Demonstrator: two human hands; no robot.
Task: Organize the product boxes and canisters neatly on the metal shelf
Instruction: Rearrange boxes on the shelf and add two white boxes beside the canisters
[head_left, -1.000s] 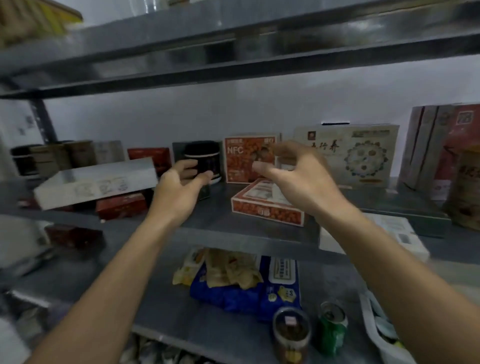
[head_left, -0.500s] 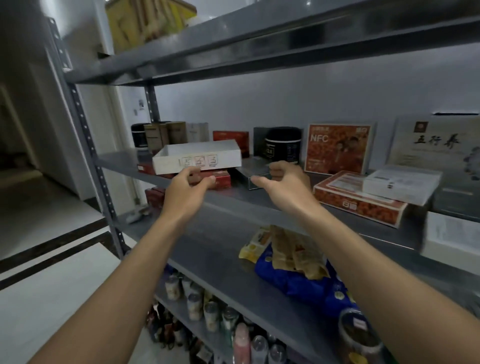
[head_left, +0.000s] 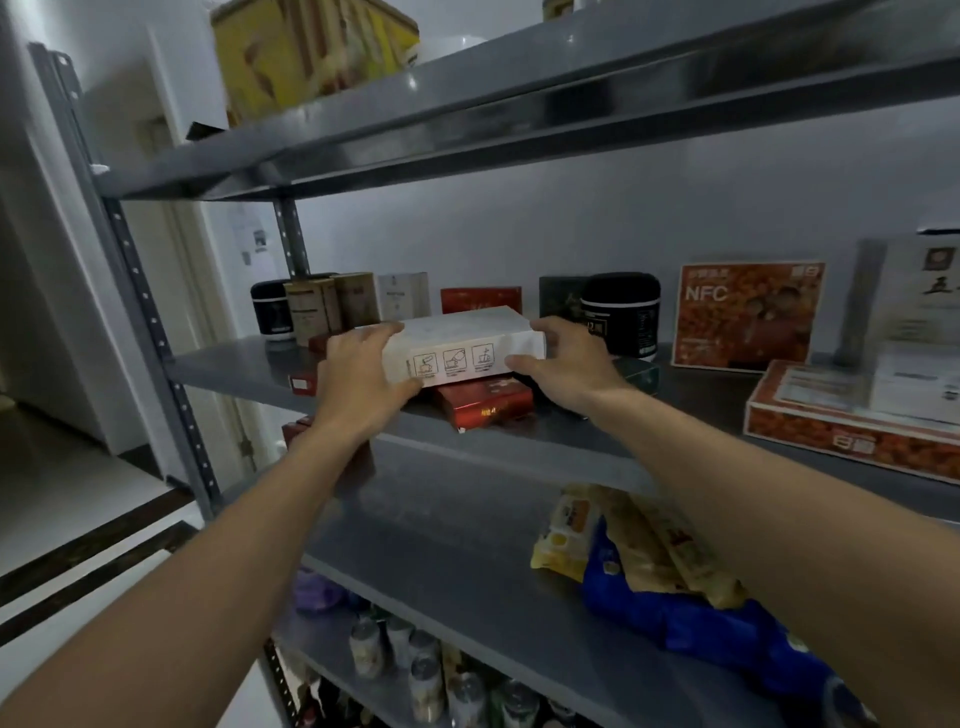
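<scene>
Left fingers: the fingers (head_left: 378, 332) of our left hand (head_left: 358, 384) curl over the top of the white box (head_left: 467, 343) at its left end. The thumb hooks its lower front edge, and the hand holds nothing else.
Right fingers: the fingers (head_left: 551, 327) of our right hand (head_left: 566, 364) wrap the right end the same way, with the thumb pressed to the front face.
Long axis: the box runs left to right, roughly along the front edge of the metal shelf (head_left: 234, 364), so one short end sits in each palm.
Nearer hand: neither, since both are already touching it, one at each end.
Box from the fingers: it lies directly between them, extending away from us toward the wall.
Beneath: a red box (head_left: 485, 408) lies flat under the white one. We cannot tell whether the white box rests on it or is just clear of it.
Behind: a black canister (head_left: 621, 312) stands just behind our right fingers, and small cartons line the back behind our left.
Further right: the upright NFC box (head_left: 748, 314) stands well apart from both hands.
Our judgement: the next move depends on both hands keeping the box level, because tipping it could drag the red box forward off the shelf edge.
</scene>
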